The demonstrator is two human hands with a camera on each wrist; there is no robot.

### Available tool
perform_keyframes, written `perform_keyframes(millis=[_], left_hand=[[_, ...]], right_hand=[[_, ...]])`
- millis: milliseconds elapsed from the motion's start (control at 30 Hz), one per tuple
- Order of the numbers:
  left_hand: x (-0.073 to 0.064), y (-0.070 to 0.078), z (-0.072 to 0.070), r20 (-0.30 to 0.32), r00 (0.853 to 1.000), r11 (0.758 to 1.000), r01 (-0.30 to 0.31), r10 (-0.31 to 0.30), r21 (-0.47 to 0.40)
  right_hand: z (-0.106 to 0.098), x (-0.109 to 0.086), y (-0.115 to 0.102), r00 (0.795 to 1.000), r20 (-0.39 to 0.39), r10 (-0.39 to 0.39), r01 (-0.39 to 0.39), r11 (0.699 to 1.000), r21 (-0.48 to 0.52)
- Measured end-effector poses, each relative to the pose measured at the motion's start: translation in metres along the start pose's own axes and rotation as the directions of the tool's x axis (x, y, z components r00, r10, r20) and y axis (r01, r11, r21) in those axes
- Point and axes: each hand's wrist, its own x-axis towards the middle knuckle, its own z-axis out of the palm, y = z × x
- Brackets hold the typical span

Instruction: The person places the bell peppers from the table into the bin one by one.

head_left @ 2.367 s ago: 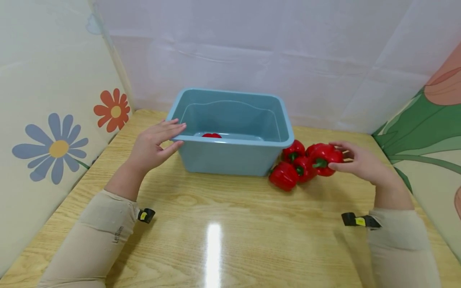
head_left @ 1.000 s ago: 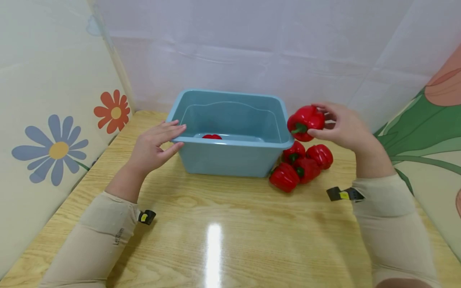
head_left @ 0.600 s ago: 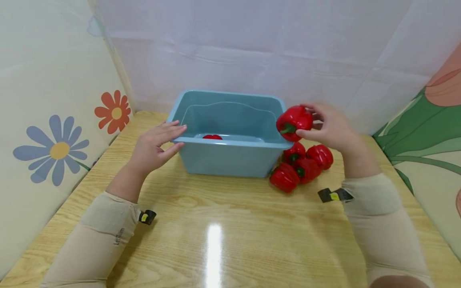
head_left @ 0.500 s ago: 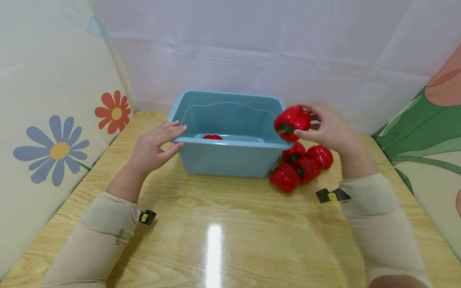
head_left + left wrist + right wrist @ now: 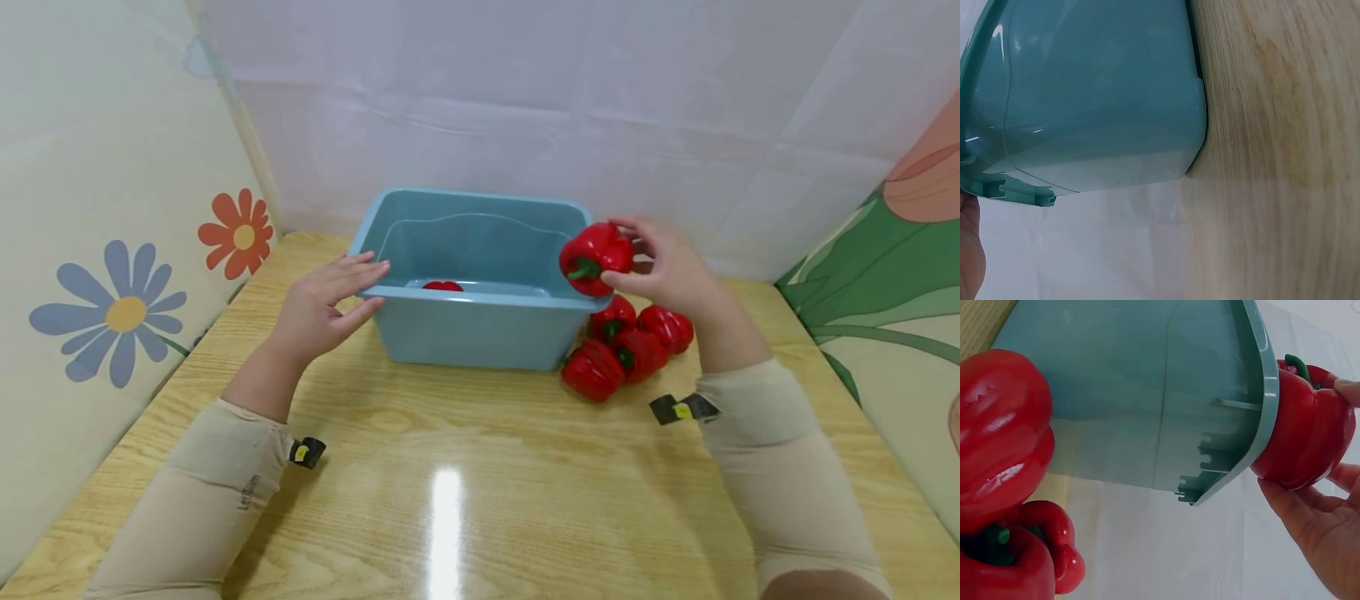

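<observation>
A red bell pepper (image 5: 595, 254) with a green stem is gripped between the thumb and fingers of my right hand (image 5: 660, 262), over the right rim of a blue plastic bin (image 5: 480, 332). In the right wrist view the held pepper (image 5: 1310, 428) shows just beyond the bin's rim (image 5: 1269, 394). My left hand (image 5: 322, 302) rests on the bin's left front corner with its fingers straight. Only the edge of that hand (image 5: 969, 250) appears in the left wrist view. Inside the bin, the top of another red pepper (image 5: 442, 285) peeks over the front wall.
Several red bell peppers (image 5: 592, 371) lie in a cluster against the bin's right side, below my right hand. The wooden table (image 5: 360, 500) extends toward me, and a pale wall covering (image 5: 480, 100) rises behind the bin.
My right hand has lifted a bell pepper from the cluster and carried it up and left to the bin's right rim. The left hand and bin have stayed in place.
</observation>
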Motion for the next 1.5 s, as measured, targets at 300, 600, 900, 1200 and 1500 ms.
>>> perform_keyframes(millis=[300,600,900,1200,1500], left_hand=[[0.000,0.000,0.000,0.005,1.000,1.000,0.005,-0.005,0.010],[0.000,-0.001,0.001,0.002,1.000,1.000,-0.004,0.004,0.007],[0.000,0.001,0.000,0.000,1.000,1.000,0.001,-0.001,0.002],[0.001,0.001,0.000,-0.007,1.000,1.000,-0.003,0.003,0.000],[0.001,0.001,0.000,-0.004,1.000,1.000,-0.004,0.004,0.003]], right_hand=[[0.007,0.004,0.004,1.000,0.021,-0.018,0.017,0.999,0.035],[0.016,0.005,0.009,0.999,0.034,-0.025,0.024,0.999,0.021],[0.020,0.006,0.011,0.999,0.035,-0.035,0.033,0.999,0.043],[0.021,0.005,0.012,0.999,0.032,-0.036,0.035,0.999,0.036],[0.023,0.003,0.014,0.998,0.046,-0.035,0.031,0.996,0.083]])
